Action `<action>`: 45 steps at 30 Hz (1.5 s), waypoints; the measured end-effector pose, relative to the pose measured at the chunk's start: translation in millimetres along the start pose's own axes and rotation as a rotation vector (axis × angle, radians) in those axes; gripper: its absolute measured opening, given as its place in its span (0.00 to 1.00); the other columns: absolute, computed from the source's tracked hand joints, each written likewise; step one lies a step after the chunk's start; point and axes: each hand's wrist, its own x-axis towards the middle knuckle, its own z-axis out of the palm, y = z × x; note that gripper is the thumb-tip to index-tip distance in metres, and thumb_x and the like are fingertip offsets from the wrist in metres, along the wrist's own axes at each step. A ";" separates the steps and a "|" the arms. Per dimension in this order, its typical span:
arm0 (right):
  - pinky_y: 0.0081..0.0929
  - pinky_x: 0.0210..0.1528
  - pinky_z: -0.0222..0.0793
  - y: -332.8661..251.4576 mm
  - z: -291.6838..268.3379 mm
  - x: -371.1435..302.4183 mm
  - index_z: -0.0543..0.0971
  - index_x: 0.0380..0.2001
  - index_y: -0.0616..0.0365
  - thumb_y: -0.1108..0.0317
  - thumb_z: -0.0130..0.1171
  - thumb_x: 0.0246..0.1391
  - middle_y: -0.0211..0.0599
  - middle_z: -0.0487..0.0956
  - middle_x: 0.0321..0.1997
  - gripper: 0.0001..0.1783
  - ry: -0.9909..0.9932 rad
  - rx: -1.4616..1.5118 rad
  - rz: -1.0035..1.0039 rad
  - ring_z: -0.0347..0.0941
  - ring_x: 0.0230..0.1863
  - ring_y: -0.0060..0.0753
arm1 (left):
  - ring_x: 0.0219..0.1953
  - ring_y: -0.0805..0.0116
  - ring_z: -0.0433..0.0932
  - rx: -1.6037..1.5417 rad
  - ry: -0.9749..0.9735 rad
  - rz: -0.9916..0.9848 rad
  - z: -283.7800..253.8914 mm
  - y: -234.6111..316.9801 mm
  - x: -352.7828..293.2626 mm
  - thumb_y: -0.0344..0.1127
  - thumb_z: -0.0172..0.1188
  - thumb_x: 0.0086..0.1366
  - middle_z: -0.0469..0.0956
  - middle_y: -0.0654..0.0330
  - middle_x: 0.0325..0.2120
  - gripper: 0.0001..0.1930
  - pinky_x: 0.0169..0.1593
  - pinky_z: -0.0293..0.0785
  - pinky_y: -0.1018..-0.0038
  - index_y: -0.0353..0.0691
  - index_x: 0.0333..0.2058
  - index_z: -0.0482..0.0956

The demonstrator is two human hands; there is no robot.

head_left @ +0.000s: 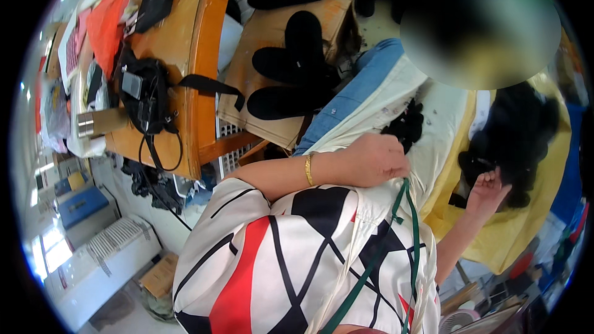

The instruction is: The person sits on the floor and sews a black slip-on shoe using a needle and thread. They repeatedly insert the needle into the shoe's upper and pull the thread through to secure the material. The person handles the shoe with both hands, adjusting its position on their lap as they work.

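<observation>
My left hand point(376, 159), with a gold-coloured bracelet on its wrist, is held over my lap with the fingers curled in. What it holds, if anything, is hidden. Just beyond it, a small black, fuzzy bundle point(405, 127) lies on the pale apron cloth point(445, 127) over my legs. My right hand point(487, 194) is raised at the near edge of a yellow bag point(495, 244), its fingers apart. Dark, soft-looking items point(513, 133) fill that bag; their exact kind is hard to make out. Whether the right fingertips touch them I cannot tell.
Several black slipper-like pieces point(288, 102) lie on a cardboard box point(272, 37) ahead. At the left, a wooden table point(207, 31) carries a black bag point(145, 89) with a dangling strap, a metal flask point(102, 122) and a red plastic bag point(108, 25). Green cords point(413, 229) hang over my front.
</observation>
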 end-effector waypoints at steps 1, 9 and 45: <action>0.24 0.39 0.69 2.8 0.7 -0.2 0.78 0.47 0.64 0.46 0.49 0.68 0.32 0.76 0.34 0.28 0.036 -0.045 0.036 0.69 0.35 0.27 | 0.27 0.62 0.77 0.002 -0.030 0.002 3.6 -4.3 -7.1 0.34 0.69 0.56 0.76 0.64 0.23 0.04 0.30 0.74 0.69 0.46 0.28 0.82; 0.22 0.38 0.69 62.4 62.5 4.5 0.79 0.42 0.63 0.65 0.53 0.69 0.29 0.76 0.33 0.12 -0.199 -0.355 0.232 0.69 0.32 0.20 | 0.33 0.60 0.79 -0.003 0.065 -0.227 -33.0 -41.5 -48.8 0.40 0.65 0.60 0.78 0.62 0.26 0.08 0.34 0.75 0.67 0.45 0.26 0.80; 0.21 0.37 0.72 107.9 123.9 -11.5 0.81 0.41 0.63 0.63 0.54 0.69 0.25 0.75 0.30 0.14 -0.374 -0.823 0.320 0.70 0.30 0.16 | 0.27 0.56 0.82 -0.030 0.558 -1.410 -8.5 -125.5 -260.7 0.37 0.59 0.66 0.81 0.54 0.24 0.09 0.31 0.78 0.66 0.38 0.31 0.73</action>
